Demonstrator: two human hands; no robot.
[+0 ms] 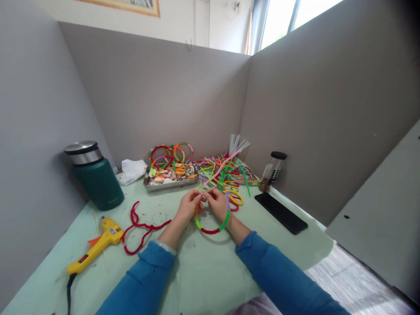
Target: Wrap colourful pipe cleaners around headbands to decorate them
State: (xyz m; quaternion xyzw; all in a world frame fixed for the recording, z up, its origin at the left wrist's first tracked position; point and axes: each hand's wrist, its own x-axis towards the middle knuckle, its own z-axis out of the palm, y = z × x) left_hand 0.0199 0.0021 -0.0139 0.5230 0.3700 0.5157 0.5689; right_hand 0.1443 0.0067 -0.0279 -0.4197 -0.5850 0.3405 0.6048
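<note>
In front of me, my left hand (189, 204) and my right hand (217, 204) meet with fingertips pinched together. Between them is the top of a ring (210, 232) wrapped in orange, lime, red, green and purple fuzzy stem. A pink pipe cleaner (220, 169) rises from the fingertips towards the back right. Both hands pinch where the pink stem meets the ring; the exact grip of each is partly hidden by the fingers. The ring's lower part hangs below my hands, in front of the right wrist.
Behind my hands lie a metal tray (170, 187) of shells with finished rings, and a heap of pipe cleaners (241, 175). To the left are a yellow glue gun (98, 249), red pipe cleaner (141, 225) and green bottle (98, 181). A black phone (281, 213) lies right.
</note>
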